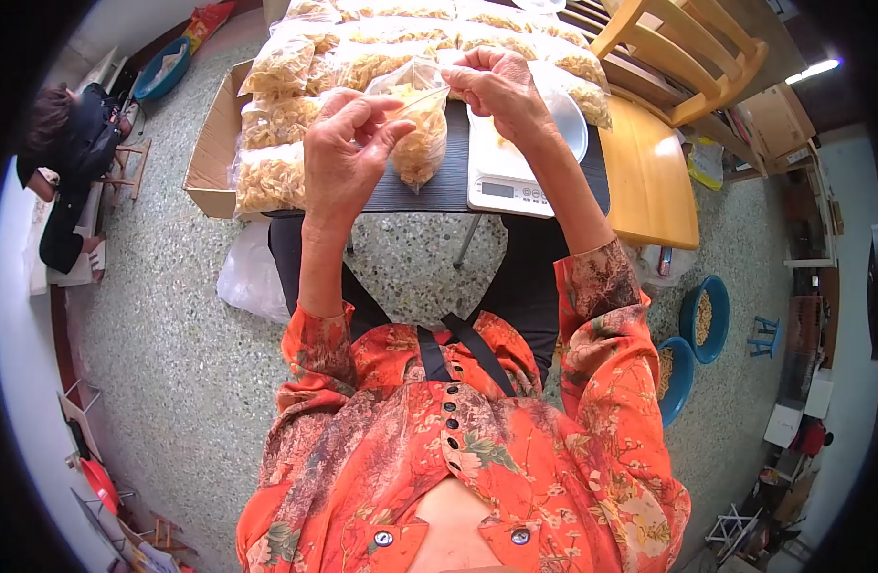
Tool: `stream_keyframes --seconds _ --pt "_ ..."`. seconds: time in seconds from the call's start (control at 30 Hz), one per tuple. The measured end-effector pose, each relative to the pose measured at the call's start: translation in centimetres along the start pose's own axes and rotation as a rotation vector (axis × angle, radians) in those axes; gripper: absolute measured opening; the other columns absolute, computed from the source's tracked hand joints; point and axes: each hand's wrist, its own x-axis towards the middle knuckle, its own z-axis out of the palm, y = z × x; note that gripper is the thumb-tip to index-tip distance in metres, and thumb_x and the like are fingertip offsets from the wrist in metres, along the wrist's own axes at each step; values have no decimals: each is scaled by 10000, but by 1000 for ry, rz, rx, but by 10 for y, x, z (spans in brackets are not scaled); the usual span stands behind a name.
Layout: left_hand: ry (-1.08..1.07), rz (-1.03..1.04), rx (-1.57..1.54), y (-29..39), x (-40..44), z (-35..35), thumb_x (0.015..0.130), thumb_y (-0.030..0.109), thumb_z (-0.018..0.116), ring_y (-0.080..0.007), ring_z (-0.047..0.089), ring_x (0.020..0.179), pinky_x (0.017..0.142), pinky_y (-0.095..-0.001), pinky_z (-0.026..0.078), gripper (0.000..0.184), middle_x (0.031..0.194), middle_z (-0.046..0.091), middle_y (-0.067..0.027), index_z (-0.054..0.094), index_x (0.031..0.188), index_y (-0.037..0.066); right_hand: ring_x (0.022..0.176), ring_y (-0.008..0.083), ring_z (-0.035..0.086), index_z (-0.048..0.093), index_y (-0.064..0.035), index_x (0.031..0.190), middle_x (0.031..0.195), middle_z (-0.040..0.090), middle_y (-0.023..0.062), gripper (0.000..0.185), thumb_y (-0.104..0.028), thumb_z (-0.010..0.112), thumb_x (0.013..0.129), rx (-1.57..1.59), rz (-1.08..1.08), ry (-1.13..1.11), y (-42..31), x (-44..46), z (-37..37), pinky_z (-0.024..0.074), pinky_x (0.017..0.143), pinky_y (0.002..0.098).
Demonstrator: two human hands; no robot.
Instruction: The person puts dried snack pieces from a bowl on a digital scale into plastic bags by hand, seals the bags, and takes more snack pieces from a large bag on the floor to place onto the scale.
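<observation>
A clear plastic bag (pixel 423 148) filled with pale yellow dried pieces hangs upright between my hands, over the dark table (pixel 439 196). My left hand (pixel 348 153) pinches the left side of its top edge between thumb and fingers. At the opposite corner, my right hand (pixel 501 88) has its fingertips closed on the bag's mouth, which is pulled taut. Just under my right wrist sits a white digital scale (pixel 507 181), with a pale round bowl (pixel 571 119) on it, partly hidden by my forearm.
Similar filled bags (pixel 272 177) are stacked in rows along the back and left, beside an open cardboard box (pixel 210 162). A wooden chair (pixel 682 57) and wooden stool (pixel 654 181) stand right. Blue basins (pixel 714 320) sit on the floor. Another person (pixel 71 172) sits far left.
</observation>
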Motion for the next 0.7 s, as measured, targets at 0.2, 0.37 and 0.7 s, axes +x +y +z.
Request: stream_keyframes --seconds 0.2,0.37,0.7 --pt "-45 18 17 11 0 -1 853 16 765 -86 586 731 687 -232 471 64 863 622 -13 740 904 -13 556 11 480 651 -47 889 710 602 -15 144 -140 760 886 178 34 -61 1 1 -4 328 450 168" --pt "-83 94 -81 1 -2 7 832 -13 753 -143 634 738 662 -261 503 67 860 640 -65 745 898 -7 572 7 478 666 -29 965 784 646 -8 217 -222 753 915 113 -24 -134 11 -8 -18 329 459 165" --pt "6 127 -21 3 -10 20 830 -22 751 -153 611 766 677 -276 486 73 840 625 -52 739 897 4 954 269 707 727 -110 1035 993 741 111 238 -220 741 824 -1089 69 -57 16 -37 -96 544 867 387"
